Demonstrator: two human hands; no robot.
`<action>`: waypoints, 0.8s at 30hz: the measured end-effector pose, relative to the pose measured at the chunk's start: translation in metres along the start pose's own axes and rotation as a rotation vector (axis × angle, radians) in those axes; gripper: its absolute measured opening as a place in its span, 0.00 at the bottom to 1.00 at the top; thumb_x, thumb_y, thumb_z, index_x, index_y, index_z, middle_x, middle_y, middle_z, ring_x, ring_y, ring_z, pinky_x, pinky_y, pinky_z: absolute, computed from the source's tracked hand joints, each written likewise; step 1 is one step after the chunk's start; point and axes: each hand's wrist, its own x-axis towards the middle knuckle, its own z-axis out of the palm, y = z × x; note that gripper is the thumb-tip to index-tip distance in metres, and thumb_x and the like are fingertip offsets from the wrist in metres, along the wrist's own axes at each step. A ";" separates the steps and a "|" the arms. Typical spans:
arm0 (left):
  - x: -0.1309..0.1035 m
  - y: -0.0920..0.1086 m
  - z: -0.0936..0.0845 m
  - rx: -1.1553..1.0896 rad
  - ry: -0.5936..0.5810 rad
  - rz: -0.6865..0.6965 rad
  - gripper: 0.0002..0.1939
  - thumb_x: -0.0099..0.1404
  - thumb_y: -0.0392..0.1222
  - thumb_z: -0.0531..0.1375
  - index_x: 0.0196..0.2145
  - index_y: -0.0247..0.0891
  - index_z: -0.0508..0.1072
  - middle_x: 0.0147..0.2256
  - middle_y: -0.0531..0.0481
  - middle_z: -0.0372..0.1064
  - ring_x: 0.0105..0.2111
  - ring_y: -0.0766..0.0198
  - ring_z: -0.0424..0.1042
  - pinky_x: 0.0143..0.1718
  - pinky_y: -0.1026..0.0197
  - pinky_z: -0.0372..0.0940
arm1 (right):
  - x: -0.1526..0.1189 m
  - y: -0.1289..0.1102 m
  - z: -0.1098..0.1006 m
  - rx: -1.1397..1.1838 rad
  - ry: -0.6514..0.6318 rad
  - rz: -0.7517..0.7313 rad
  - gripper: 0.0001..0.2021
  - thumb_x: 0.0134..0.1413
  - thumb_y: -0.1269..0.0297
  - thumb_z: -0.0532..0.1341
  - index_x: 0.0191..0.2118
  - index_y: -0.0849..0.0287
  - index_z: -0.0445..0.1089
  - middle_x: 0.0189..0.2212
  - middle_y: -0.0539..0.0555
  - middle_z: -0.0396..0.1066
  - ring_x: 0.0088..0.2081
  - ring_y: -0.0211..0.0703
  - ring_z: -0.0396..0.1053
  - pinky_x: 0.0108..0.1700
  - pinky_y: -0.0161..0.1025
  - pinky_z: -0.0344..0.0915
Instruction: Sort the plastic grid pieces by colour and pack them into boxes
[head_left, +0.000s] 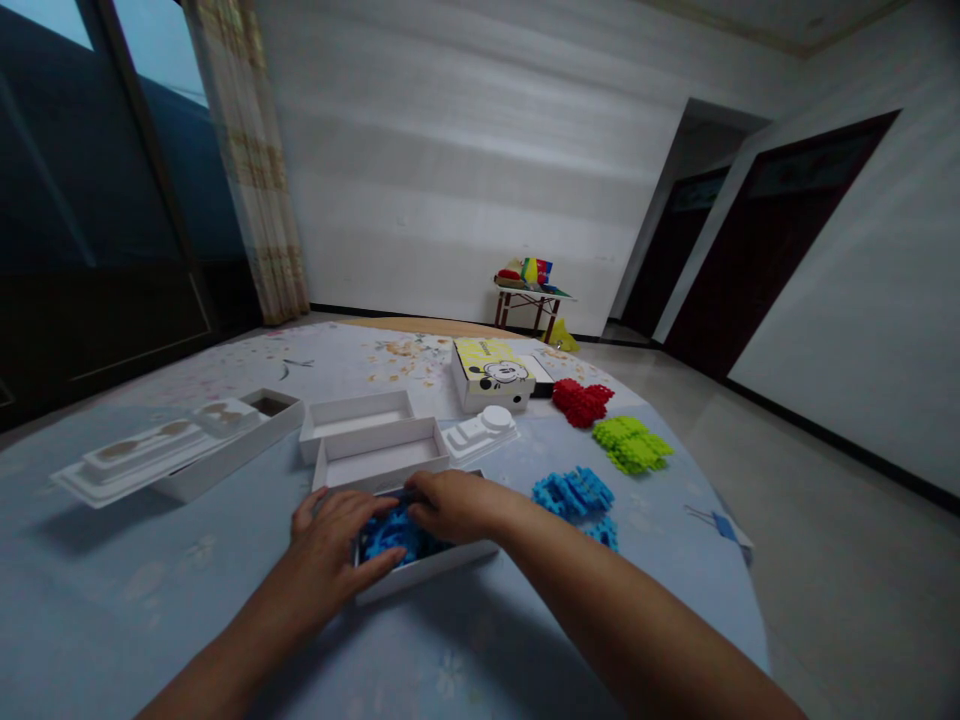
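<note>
Directly in front of me is a white box with blue interlocking plastic blocks inside. My left hand lies over the box's left end, thumb and fingers apart, the fingertips at the blue blocks. From the right, my right hand reaches down into the box. Its fingers are bent together on the blocks, and the fingertips are partly hidden. Outside the box, on the right, lies a pile of similar blue blocks. Behind the box sits an open white box tray.
Farther right lie green blocks and red blocks. A yellow and white cartoon box stands beyond a white plastic insert. Another shallow white tray and a long box with a plastic insert are on the left.
</note>
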 end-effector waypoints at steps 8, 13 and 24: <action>0.000 0.002 0.000 0.007 0.023 0.003 0.24 0.52 0.61 0.57 0.44 0.49 0.71 0.42 0.48 0.72 0.46 0.52 0.66 0.55 0.37 0.41 | 0.000 -0.010 0.019 0.018 0.138 0.054 0.21 0.51 0.60 0.53 0.51 0.64 0.60 0.43 0.64 0.70 0.44 0.57 0.67 0.44 0.49 0.60; 0.000 0.003 -0.001 0.013 0.022 -0.015 0.25 0.51 0.61 0.57 0.44 0.50 0.71 0.42 0.49 0.72 0.46 0.50 0.66 0.55 0.37 0.42 | 0.000 -0.009 0.022 0.074 0.150 0.009 0.22 0.50 0.64 0.54 0.52 0.61 0.59 0.46 0.60 0.68 0.49 0.54 0.63 0.49 0.49 0.57; 0.003 0.007 -0.003 0.035 -0.027 -0.032 0.25 0.52 0.62 0.55 0.43 0.48 0.72 0.41 0.47 0.72 0.48 0.49 0.64 0.54 0.36 0.42 | -0.015 0.006 0.001 0.144 0.191 -0.109 0.18 0.53 0.66 0.53 0.49 0.61 0.65 0.48 0.58 0.68 0.49 0.46 0.63 0.50 0.39 0.58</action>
